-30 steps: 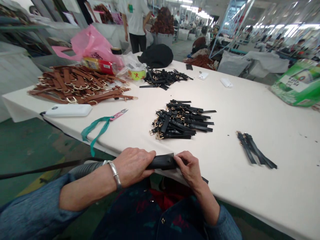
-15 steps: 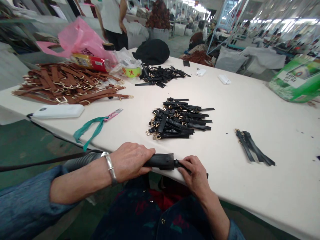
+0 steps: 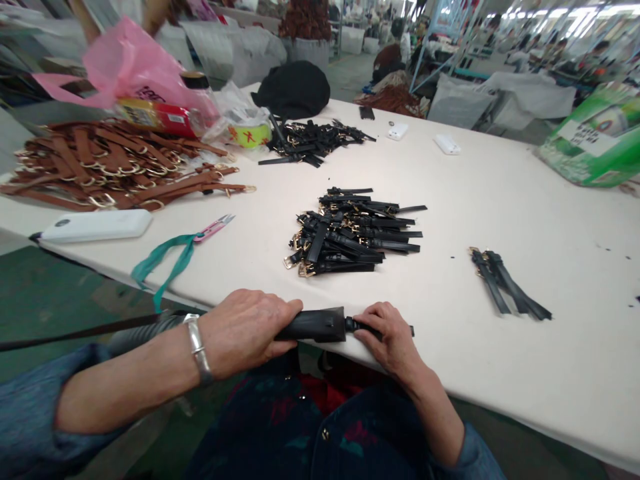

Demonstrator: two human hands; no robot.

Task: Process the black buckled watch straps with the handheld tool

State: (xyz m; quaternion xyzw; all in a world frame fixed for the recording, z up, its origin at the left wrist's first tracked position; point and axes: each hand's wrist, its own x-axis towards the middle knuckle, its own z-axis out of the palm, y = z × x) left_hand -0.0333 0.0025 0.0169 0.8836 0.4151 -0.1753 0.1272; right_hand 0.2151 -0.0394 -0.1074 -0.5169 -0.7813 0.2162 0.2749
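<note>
My left hand (image 3: pixel 245 331) is clamped over the wide end of a black leather strap (image 3: pixel 313 325), palm down, with a silver bangle (image 3: pixel 197 350) on the wrist. My right hand (image 3: pixel 393 337) grips the narrower part of the same strap, whose tip pokes out past my fingers toward 3 o'clock. The strap lies level between my hands, right at the edge of the white table (image 3: pixel 505 373).

At 12 o'clock, a heap of black straps with gold buckles (image 3: pixel 345 237) sits well clear of my hands. A small bunch of black straps (image 3: pixel 505 283) lies at 2 o'clock. Pink-handled snips (image 3: pixel 213 229) with a green ribbon (image 3: pixel 165 261) sit at 11 o'clock. Beyond them, at 10 o'clock, are a white power bank (image 3: pixel 95 225) and a pile of brown straps with gold buckles (image 3: pixel 110 163). A second black heap (image 3: pixel 313 141) lies farther off at 12 o'clock.
</note>
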